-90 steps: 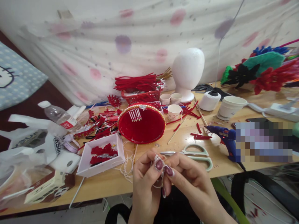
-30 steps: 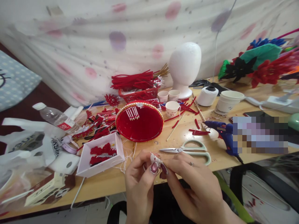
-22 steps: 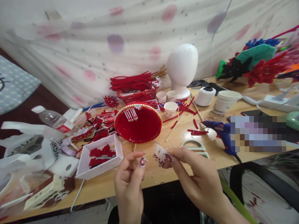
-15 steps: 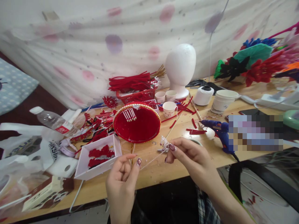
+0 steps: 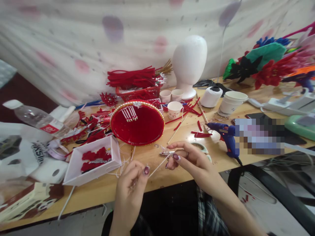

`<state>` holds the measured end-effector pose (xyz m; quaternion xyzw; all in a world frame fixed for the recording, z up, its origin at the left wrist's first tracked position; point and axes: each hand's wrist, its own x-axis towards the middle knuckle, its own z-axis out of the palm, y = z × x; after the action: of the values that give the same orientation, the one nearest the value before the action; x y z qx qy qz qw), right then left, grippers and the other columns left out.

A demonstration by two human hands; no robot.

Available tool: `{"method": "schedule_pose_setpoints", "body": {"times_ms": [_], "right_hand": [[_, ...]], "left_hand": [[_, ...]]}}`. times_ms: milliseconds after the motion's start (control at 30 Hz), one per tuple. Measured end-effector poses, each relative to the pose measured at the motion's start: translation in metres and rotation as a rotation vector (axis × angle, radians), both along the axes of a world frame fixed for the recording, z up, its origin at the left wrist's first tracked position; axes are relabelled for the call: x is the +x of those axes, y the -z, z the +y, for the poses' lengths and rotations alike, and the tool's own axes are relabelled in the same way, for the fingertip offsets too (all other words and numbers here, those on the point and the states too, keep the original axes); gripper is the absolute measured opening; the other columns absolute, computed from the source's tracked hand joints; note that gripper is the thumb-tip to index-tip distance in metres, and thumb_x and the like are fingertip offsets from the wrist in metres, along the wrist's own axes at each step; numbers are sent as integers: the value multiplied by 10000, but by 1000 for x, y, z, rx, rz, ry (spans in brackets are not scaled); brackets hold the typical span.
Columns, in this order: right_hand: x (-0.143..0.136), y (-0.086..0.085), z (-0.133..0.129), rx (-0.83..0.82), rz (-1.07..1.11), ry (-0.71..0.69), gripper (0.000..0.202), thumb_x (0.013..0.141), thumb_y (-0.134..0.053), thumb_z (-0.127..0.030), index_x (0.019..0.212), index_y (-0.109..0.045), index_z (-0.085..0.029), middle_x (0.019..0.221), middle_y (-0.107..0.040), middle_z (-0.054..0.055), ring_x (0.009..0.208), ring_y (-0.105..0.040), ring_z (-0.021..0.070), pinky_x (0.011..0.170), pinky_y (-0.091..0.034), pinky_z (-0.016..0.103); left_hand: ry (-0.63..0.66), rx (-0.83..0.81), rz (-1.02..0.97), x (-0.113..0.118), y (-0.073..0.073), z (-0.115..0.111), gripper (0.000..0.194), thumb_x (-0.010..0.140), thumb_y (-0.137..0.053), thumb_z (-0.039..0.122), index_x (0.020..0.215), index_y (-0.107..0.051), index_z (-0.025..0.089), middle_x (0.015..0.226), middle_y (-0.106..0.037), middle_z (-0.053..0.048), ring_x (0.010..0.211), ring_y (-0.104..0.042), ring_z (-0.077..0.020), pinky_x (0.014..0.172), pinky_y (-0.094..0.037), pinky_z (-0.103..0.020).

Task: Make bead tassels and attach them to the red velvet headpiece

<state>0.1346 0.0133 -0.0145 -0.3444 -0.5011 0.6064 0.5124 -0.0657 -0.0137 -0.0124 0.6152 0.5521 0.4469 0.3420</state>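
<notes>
A thin white thread runs taut and slanting between my two hands, just above the table's front edge. My left hand is closed, thumb against forefinger, on its lower end. My right hand pinches the upper end, where a small cluster of pale clear beads shows blurred at the fingertips. Scissors with pale green handles lie on the table behind my right hand, partly covered by it. Beyond the hands stands a red velvet round piece with a pearl-beaded rim.
To the left are a white box of red pieces and a plastic bottle. A blue glue gun lies on the right. Paper cups, a thread cone and a white foam head stand farther back.
The view has shifted, so the table's things sit farther left and slightly higher. My left fingers have closed from a looser pose, and the bead cluster is less visible at my right fingertips.
</notes>
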Motion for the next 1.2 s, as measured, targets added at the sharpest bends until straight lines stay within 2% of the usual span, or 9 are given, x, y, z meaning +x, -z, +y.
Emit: {"method": "schedule_pose_setpoints", "body": {"times_ms": [67,133,233,300,433,567,667,800,1200], "right_hand": [[1,2,-2,-10,-16,-8,209,973,-624,-344,1127,-590,-208,796,-735,9,766,-682,120,789,-548,268],[2,2,-3,-19,-19,-20,182,980,-614,-336,1105,-577,-208,790,-726,11,766,-675,125,795,-537,282],[1,0,-2,-25,8,-47,150,990,-599,-333,1062,-560,-207,779,-701,8,735,-643,126,766,-517,293],[0,-1,0,-37,30,-67,142,997,-588,-339,1031,-548,-207,751,-663,-5,696,-600,118,705,-488,277],[-2,0,1,-89,60,-85,169,999,-585,-362,1010,-512,-210,679,-590,-37,631,-510,106,595,-395,242],[-2,3,1,-139,106,-107,175,1011,-572,-359,1035,-462,-224,635,-564,-70,562,-421,83,547,-324,221],[-2,5,1,-147,132,-105,149,1024,-552,-339,1024,-449,-231,621,-546,-81,544,-387,76,532,-295,216],[-3,5,1,-143,138,-91,101,1037,-531,-304,1025,-456,-238,631,-522,-88,540,-353,70,518,-270,208],[-7,9,4,-193,203,-98,98,1031,-537,-290,997,-459,-242,647,-539,-70,556,-383,78,527,-292,213]], "left_hand": [[71,-37,100,0,6,2,439,974,-524,396,584,-460,205,712,-536,-1,712,-537,-158,673,-417,-263],[108,-80,146,4,9,5,349,957,-554,404,665,-581,214,827,-655,-24,847,-623,-191,778,-467,-284],[6,-80,93,15,8,9,222,939,-584,434,914,-694,243,979,-734,-41,953,-679,-225,841,-513,-333],[-53,-28,58,25,6,12,183,934,-608,408,948,-706,255,967,-752,-30,925,-696,-215,821,-530,-326],[-82,127,20,41,7,15,39,917,-661,272,931,-697,265,925,-733,8,882,-684,-161,793,-530,-258],[-138,270,2,48,13,14,86,907,-664,167,901,-654,252,885,-657,24,887,-646,-132,811,-514,-229],[-204,423,123,49,17,15,125,890,-686,162,990,-649,228,968,-616,-8,940,-614,-152,852,-503,-264],[-206,608,325,49,24,19,194,883,-697,142,1059,-666,217,1075,-567,-46,988,-581,-177,868,-481,-302],[-217,519,223,57,28,24,142,916,-636,131,1039,-613,198,1029,-582,-35,972,-592,-165,868,-507,-283]]}}
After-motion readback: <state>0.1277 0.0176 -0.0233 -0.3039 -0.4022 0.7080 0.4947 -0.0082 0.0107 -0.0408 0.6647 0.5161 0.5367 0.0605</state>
